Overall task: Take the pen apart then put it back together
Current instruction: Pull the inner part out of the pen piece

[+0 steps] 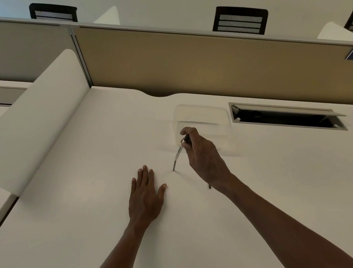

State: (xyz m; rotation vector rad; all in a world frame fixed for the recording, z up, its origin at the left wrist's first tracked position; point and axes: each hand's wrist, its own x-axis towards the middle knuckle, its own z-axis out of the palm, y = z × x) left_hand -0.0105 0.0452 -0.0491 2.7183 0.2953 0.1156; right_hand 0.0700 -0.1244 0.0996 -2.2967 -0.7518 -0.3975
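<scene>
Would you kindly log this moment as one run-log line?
right hand: holds pen, tip on desk | left hand: flat on desk, empty | small dark part: by right wrist

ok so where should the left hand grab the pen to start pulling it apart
Probably the pale lower barrel, from the left. The right hand pinches the pen at its dark upper end, held steeply with its tip down on the desk, so the lower part is bare. The left hand lies flat just left of it.
</scene>
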